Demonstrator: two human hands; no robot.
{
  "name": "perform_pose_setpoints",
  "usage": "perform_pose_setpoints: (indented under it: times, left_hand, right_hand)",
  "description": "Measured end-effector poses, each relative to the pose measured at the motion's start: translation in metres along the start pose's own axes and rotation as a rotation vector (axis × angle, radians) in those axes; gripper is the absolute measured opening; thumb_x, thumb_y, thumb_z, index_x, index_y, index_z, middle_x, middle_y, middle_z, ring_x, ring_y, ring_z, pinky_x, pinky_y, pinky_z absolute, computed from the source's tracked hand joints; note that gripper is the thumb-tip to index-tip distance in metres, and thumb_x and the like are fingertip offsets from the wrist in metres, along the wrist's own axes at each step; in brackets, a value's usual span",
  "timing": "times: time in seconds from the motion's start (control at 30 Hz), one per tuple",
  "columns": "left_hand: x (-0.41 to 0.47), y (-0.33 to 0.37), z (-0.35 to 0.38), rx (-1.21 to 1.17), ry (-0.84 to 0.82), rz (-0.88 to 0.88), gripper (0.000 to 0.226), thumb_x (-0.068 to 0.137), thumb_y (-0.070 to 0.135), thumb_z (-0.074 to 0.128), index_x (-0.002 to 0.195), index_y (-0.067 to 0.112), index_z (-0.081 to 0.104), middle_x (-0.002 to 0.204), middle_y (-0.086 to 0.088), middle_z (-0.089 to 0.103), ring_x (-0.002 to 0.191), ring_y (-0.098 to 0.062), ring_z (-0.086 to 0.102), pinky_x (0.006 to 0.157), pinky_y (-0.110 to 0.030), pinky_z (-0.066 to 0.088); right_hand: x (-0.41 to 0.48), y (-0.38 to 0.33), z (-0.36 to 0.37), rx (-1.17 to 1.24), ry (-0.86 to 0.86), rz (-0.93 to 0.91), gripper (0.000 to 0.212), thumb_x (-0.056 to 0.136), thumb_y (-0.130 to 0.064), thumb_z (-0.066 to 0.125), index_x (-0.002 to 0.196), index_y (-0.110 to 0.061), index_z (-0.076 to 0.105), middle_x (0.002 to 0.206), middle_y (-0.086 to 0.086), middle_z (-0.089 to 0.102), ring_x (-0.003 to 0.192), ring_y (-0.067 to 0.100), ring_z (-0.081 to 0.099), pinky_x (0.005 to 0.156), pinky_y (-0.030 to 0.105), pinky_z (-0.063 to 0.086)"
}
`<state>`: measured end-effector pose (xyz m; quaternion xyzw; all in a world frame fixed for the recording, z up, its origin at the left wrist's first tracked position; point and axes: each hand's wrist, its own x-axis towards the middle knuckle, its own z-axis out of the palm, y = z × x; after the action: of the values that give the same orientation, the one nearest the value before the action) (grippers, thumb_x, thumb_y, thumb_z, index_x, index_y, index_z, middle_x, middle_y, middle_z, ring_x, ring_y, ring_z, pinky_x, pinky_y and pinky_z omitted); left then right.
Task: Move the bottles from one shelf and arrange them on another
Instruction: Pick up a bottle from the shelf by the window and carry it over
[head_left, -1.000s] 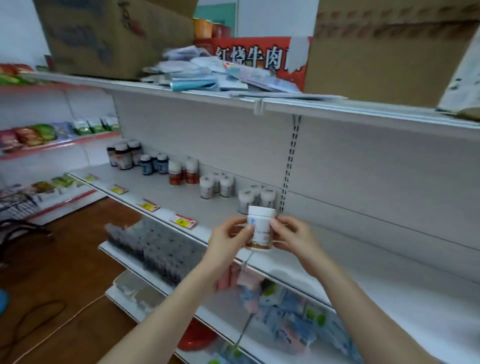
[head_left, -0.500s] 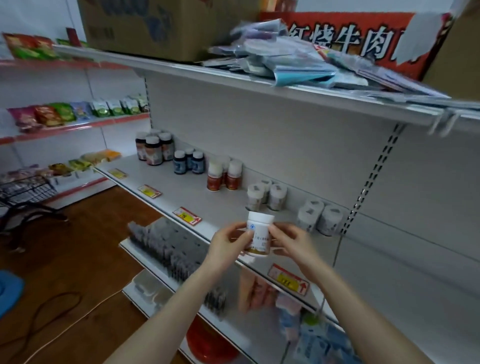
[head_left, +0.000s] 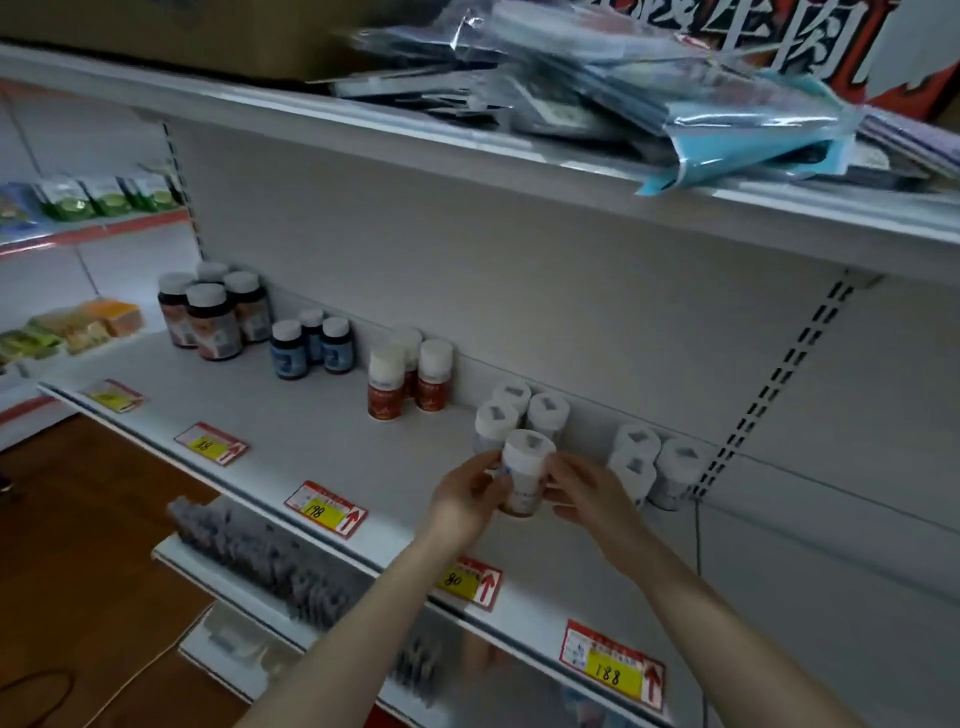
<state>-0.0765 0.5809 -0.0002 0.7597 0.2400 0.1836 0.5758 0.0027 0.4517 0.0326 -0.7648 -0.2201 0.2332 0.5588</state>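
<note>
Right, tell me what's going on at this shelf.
A person grips one white bottle between the left hand and the right hand, low over the middle shelf. It is just in front of a white trio of similar bottles; whether it rests on the shelf yet is unclear. Along the back to the left stand red-labelled bottles, blue bottles and dark bottles, and a second white group stands to the right.

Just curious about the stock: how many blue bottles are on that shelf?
3, clustered on the shelf: front-left blue bottle, back blue bottle, right blue bottle. Others may hide behind.
</note>
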Motion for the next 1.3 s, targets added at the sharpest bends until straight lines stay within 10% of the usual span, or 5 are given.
perform_pose_setpoints:
  times: [0.13,0.37,0.7,0.93,1.3]
  left_hand:
    - [0.026,-0.008,0.006,0.093,-0.123,-0.020,0.041,0.088,0.019,0.054,0.129,0.018,0.050,0.119,-0.008,0.064,0.106,-0.021,0.060,0.092,-0.031,0.046]
    - [0.039,-0.024,0.007,0.124,-0.197,0.059,0.030,0.090,0.018,0.053,0.120,0.016,0.056,0.111,-0.006,0.066,0.099,-0.018,0.060,0.072,-0.016,0.035]
    - [0.052,-0.030,0.014,0.194,-0.269,0.094,0.036,0.091,0.012,0.047,0.058,0.023,0.040,0.070,-0.012,0.060,0.077,-0.029,0.054,0.055,-0.022,0.025]
    - [0.066,-0.031,0.014,0.230,-0.290,0.118,0.027,0.091,0.013,0.047,0.065,0.013,0.044,0.056,0.011,0.041,0.055,0.001,0.039,0.053,-0.014,0.030]
    - [0.067,-0.029,0.008,0.219,-0.267,0.115,0.015,0.092,0.015,0.046,0.079,0.016,0.053,0.075,0.006,0.055,0.067,-0.007,0.049,0.057,-0.004,0.034]
  right_hand:
    - [0.014,0.007,0.005,0.046,0.115,0.068,0.024,0.094,-0.031,0.046,0.095,-0.013,0.062,0.098,0.019,0.064,0.090,0.032,0.061,0.078,0.032,0.042]
    - [0.025,0.020,0.020,0.072,0.257,0.186,0.025,0.090,-0.033,0.053,0.092,-0.010,0.062,0.087,0.015,0.061,0.079,0.021,0.055,0.070,0.034,0.042]
    - [0.046,0.011,0.029,0.059,0.337,0.212,0.027,0.095,-0.029,0.046,0.097,-0.006,0.060,0.083,0.012,0.055,0.074,0.023,0.051,0.060,0.027,0.036]
    - [0.062,0.010,0.030,0.011,0.373,0.248,0.022,0.095,-0.031,0.043,0.090,-0.015,0.057,0.086,0.013,0.057,0.078,0.023,0.053,0.066,0.032,0.038]
    - [0.060,0.008,0.032,0.086,0.421,0.261,0.024,0.096,-0.031,0.040,0.083,-0.017,0.055,0.091,0.012,0.058,0.079,0.021,0.055,0.066,0.028,0.040]
